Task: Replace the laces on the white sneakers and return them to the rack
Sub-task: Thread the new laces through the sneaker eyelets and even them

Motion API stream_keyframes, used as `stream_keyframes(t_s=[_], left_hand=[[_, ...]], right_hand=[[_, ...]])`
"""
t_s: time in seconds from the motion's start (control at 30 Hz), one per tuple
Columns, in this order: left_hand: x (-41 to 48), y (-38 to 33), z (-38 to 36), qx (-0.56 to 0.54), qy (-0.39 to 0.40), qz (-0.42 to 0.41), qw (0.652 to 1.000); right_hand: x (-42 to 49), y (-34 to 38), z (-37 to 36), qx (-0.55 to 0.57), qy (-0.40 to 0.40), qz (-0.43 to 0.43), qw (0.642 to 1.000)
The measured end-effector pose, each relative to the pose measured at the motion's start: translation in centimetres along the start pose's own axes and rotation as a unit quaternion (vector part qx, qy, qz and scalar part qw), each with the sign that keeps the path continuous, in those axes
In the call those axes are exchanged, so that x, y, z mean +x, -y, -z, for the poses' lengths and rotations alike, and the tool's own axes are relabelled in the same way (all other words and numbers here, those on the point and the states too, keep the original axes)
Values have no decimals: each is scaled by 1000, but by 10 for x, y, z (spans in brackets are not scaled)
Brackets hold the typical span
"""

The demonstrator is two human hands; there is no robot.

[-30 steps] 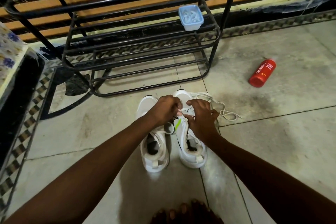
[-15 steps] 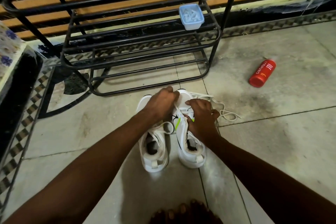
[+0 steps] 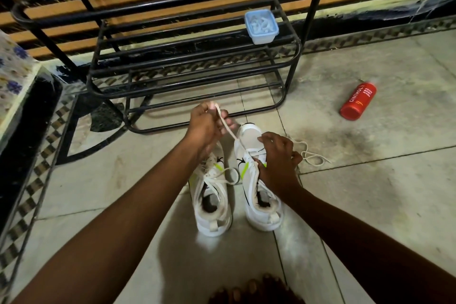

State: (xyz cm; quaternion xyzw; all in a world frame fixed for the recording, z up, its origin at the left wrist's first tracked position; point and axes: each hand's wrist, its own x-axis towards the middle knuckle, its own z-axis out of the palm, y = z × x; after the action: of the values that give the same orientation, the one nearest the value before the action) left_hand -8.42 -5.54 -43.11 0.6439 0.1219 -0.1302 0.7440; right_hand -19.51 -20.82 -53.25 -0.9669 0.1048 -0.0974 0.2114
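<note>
Left hand [image 3: 204, 123]: pinching the lace [image 3: 225, 126] near its tip, drawing it up from the toe eyelets.
Right hand [image 3: 276, 155]: gripping the right sneaker [image 3: 248, 180] over the tongue, pinning it down.
Lace: probably handling as light, limp and floppy; best taken at the tip.
Sneakers: standing side by side, the left sneaker [image 3: 212, 215] touching or nearly so, just before the rack [image 3: 197, 76]; likely light and sliding unless held.
Loose lace [image 3: 313, 155]: lying curled beside the right hand.
Floor [image 3: 370, 205]: looking like smooth, stained tile, probably giving little grip.
Room: box [image 3: 261, 27] sitting on the rack; red bottle [image 3: 357, 101] lying well apart.

Two sneakers [image 3: 213, 226] [image 3: 249, 136], two hands [image 3: 204, 126] [image 3: 278, 159], one rack [image 3: 197, 66], one bottle [image 3: 357, 101], one container [image 3: 261, 28]
</note>
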Motion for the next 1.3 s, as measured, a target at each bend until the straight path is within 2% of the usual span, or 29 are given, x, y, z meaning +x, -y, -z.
stream_keyframes(t_s=[0.03, 0.07, 0.1, 0.17, 0.23, 0.27, 0.3, 0.33, 0.4, 0.47, 0.53, 0.57, 0.6, 0.63, 0.67, 0.7, 0.73, 0.77, 0.8, 0.87, 0.93, 1.0, 1.07, 1.1, 1.17, 1.2, 1.23, 1.27, 1.3], left_hand=[[-2, 1, 1, 25, 17, -16, 999], [0, 4, 7, 106, 45, -85, 990], [4, 5, 15, 225, 92, -190, 951], [14, 9, 32, 461, 216, -329, 796], [20, 17, 42, 635, 288, -334, 634], [21, 23, 43, 684, 292, -339, 577], [18, 24, 41, 709, 273, -347, 549], [17, 24, 39, 714, 244, -366, 545], [13, 17, 34, 656, 166, -412, 610], [6, 0, 32, 517, 76, -407, 749], [2, -10, 27, 302, 23, -303, 904], [-2, -11, 23, 169, 28, -221, 960], [-7, -11, 18, 44, 39, -134, 989], [-11, -8, 16, -47, 48, -66, 996], [-15, -4, 16, -70, 51, -38, 996], [-17, 1, 19, -18, 57, -57, 997], [-15, 8, 25, 122, 66, -131, 982], [-12, 13, 31, 293, 94, -225, 925], [-7, 16, 37, 431, 141, -291, 843], [0, 19, 39, 599, 238, -313, 698], [-2, 22, 31, 671, 252, -321, 619], [-4, 19, 23, 693, 194, -357, 595], [-1, 17, 24, 662, 128, -373, 638], [0, 12, 26, 619, 96, -362, 690], [-1, 1, 25, 445, 60, -302, 841], [-2, -4, 22, 300, 46, -246, 920], [-5, -9, 17, 134, 26, -168, 976], [-8, -12, 10, -20, 17, -74, 997], [-10, -12, 7, -110, 14, -4, 994]], right_hand=[[0, 0, -1, -2, 2, -1, 1000], [1, 0, -1, -8, 4, 0, 1000], [1, -1, -1, -15, 5, 1, 1000], [1, -1, -3, -32, 5, 1, 999], [1, 0, -4, -43, 4, 1, 999], [1, -1, -5, -43, 2, 2, 999], [1, -1, -5, -42, 1, 4, 999], [1, -1, -5, -41, 1, 4, 999], [1, -2, -4, -43, 2, 3, 999], [1, -2, -3, -49, 1, 3, 999], [0, -1, -3, -52, -10, 4, 999], [0, 0, -3, -48, -17, 3, 999], [-1, 0, -4, -44, -23, 3, 999], [-1, 0, -5, -42, -28, 5, 999], [-1, 0, -5, -41, -30, 4, 999], [-1, 0, -6, -41, -30, 2, 999], [-1, 1, -6, -40, -28, -1, 999], [0, 1, -6, -39, -26, -1, 999], [0, 2, -6, -40, -24, -1, 999], [0, 2, -6, -47, -23, 1, 999], [0, 2, -7, -50, -24, 2, 998], [-1, 1, -7, -53, -24, 2, 998], [-1, 1, -6, -53, -22, 5, 998], [-1, 1, -6, -51, -21, 7, 998], [-1, 1, -5, -50, -21, 6, 998], [-1, 2, -5, -51, -21, 4, 998], [-1, 2, -6, -52, -22, 4, 998], [-1, 1, -6, -54, -24, 3, 998], [-1, 1, -6, -57, -24, 4, 998]])
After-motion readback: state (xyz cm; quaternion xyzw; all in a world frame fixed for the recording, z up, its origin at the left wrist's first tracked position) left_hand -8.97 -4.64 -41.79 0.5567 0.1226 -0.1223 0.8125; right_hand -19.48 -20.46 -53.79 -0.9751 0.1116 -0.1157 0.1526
